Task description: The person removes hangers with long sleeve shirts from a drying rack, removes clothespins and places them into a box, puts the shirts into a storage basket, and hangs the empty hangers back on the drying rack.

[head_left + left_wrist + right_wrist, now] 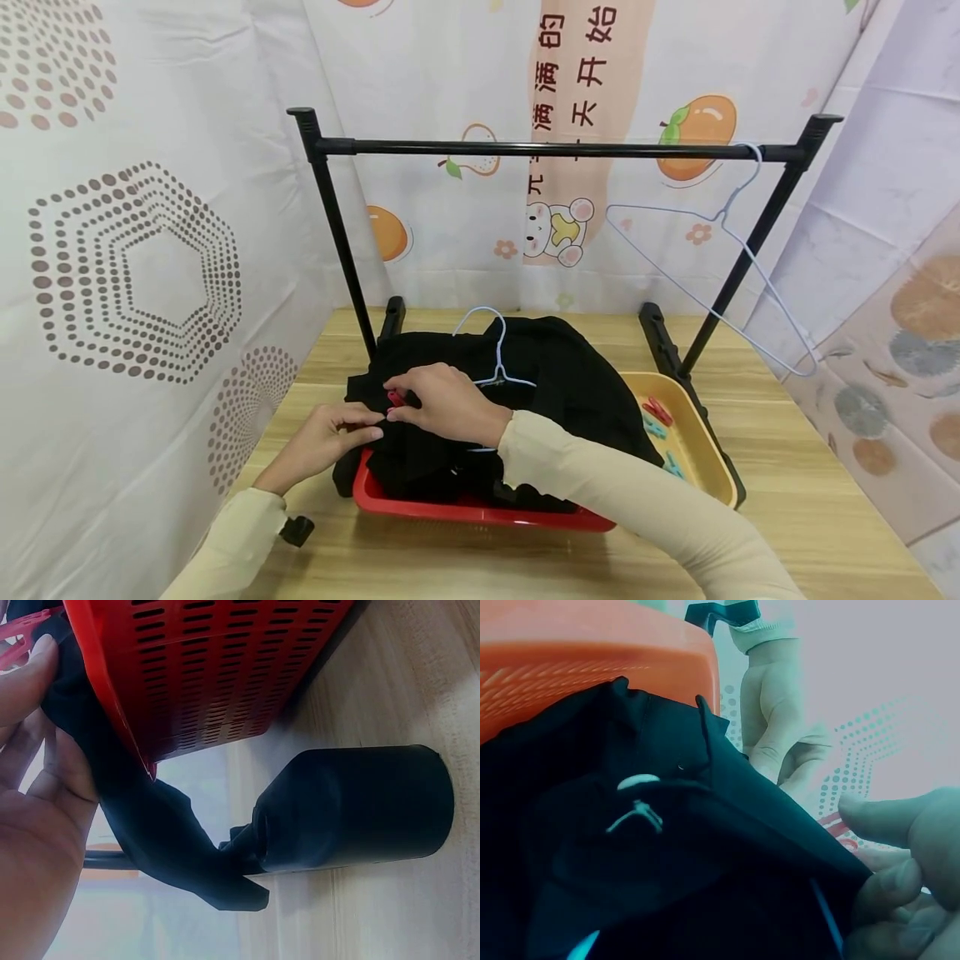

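Note:
A black garment [592, 383] with a light-blue wire hanger [500, 354] in it lies heaped in a red basket [483, 515]. My right hand [450, 404] pinches a red clothespin [395, 399] at the garment's left side. Just left of it, my left hand [322, 437] pinches the garment's edge between thumb and fingers. In the left wrist view, the black cloth [142, 817] hangs down past the basket's slotted wall [217, 675], beside the left palm. The right wrist view has both hands meeting at the cloth's edge, the clothespin [834, 823] partly hidden by the right fingers.
A black rack [525, 150] stands behind the basket, with a bare blue hanger [720, 218] on its bar's right end. At right, a yellow tray [708, 454] holds red clothespins [657, 411] and teal clothespins [654, 427]. Patterned curtains [135, 275] surround the wooden table [810, 467].

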Tool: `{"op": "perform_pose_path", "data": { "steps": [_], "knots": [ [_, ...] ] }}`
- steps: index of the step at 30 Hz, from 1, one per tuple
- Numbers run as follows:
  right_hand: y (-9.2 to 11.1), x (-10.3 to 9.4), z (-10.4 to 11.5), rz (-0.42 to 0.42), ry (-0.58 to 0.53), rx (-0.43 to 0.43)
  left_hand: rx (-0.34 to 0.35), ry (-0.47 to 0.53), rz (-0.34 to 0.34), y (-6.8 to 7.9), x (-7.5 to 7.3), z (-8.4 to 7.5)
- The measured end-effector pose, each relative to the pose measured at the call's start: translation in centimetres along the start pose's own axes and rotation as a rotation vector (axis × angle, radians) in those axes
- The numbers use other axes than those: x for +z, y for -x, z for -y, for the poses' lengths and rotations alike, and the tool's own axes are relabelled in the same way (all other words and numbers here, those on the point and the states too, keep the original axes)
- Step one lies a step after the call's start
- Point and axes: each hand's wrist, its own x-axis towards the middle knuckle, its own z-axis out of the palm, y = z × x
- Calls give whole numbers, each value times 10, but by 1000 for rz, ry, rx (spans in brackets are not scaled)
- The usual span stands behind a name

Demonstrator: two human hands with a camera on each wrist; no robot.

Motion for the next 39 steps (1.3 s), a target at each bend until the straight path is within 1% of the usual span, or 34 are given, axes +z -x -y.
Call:
{"op": "perform_pose_path", "data": {
  "steps": [4, 9, 17, 27, 32, 36, 39],
  "knots": [
    [1, 1, 2, -15, 33, -4, 2, 7, -1, 0, 0, 0],
    [2, 2, 2, -37, 23, -9, -6, 16, -3, 0, 1, 1],
    [5, 7, 1, -121, -25, -82, -11, 29, -11, 1, 1, 1],
    [5, 12, -4, -230, -114, -131, -13, 25, -26, 2, 3, 3],
    [5, 13, -6, -278, -206, -145, -5, 16, -31, 3, 3, 4],
    [6, 12, -6, -277, -274, -132, 10, 12, -36, 1, 3, 4],
    [7, 10, -6, -262, -279, -116, 2, 4, -37, 1, 3, 4]
  ]
}}
